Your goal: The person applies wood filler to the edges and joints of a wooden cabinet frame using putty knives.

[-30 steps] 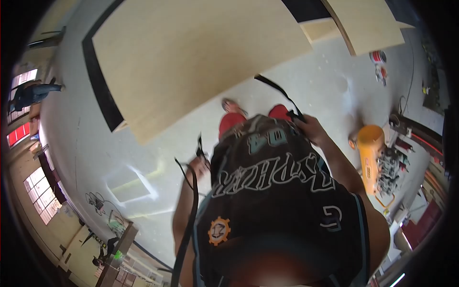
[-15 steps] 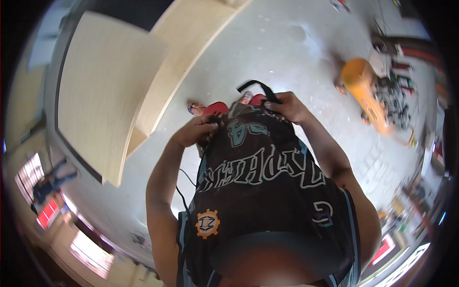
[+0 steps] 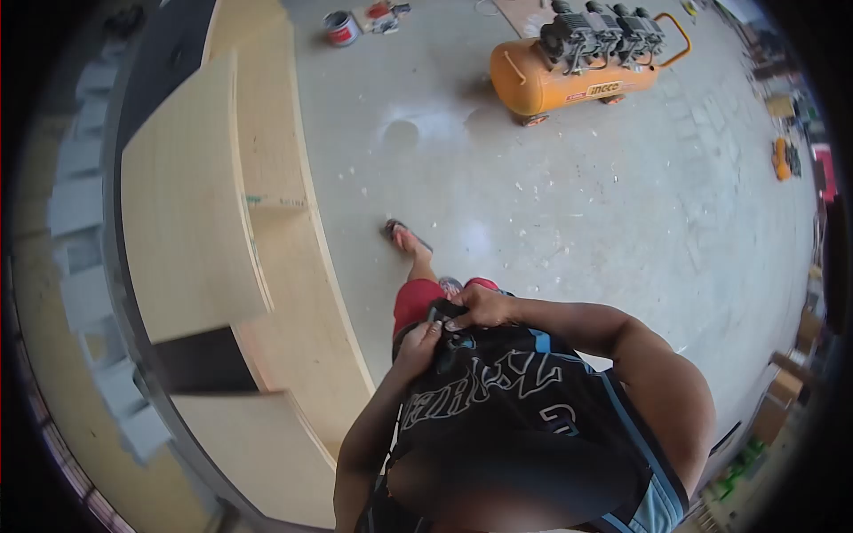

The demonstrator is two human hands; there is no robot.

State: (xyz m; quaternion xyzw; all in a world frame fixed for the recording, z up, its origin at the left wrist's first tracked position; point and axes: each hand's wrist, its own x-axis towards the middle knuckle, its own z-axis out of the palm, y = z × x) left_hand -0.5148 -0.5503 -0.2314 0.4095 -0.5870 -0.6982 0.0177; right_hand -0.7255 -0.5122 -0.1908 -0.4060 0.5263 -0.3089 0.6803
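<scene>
My left hand (image 3: 417,349) and my right hand (image 3: 484,307) meet at my waist, in front of the black jersey (image 3: 498,382) with light lettering. Both have their fingers closed. Between them is a dark piece that looks like a black strap (image 3: 442,311), pinched by the right fingers, with the left thumb pressed close to it. Its ends and any buckle are hidden by the fingers. Red shorts (image 3: 416,300) show just beyond the hands, and one foot in a flip-flop (image 3: 407,236) is stepped forward on the floor.
A long pale wooden cabinet (image 3: 191,204) with panels lies along my left side. An orange air compressor (image 3: 569,84) stands ahead on the right. A paint can (image 3: 340,28) is on the grey floor (image 3: 551,204) at the far end, near small items.
My hands have come together at the waist from being apart. The strap's loose end no longer sticks out. My view has turned right, bringing the compressor ahead, and one foot has stepped forward.
</scene>
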